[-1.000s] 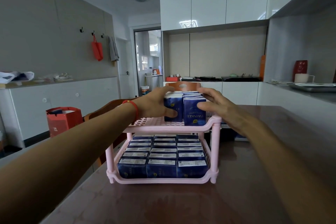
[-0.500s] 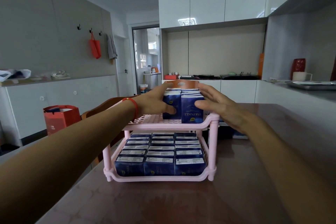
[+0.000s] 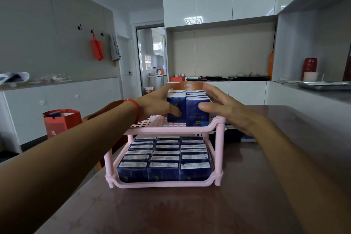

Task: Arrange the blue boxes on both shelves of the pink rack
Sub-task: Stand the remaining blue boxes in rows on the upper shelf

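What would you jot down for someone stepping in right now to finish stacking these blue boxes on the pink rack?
Left hand and right hand: both grip the cluster of upright blue boxes on the top shelf of the pink rack, one from each side.
Done: bottom shelf is packed with three columns of boxes.
Left: the top shelf's left part is bare. More boxes seem to lie behind the rack on the table, mostly hidden.
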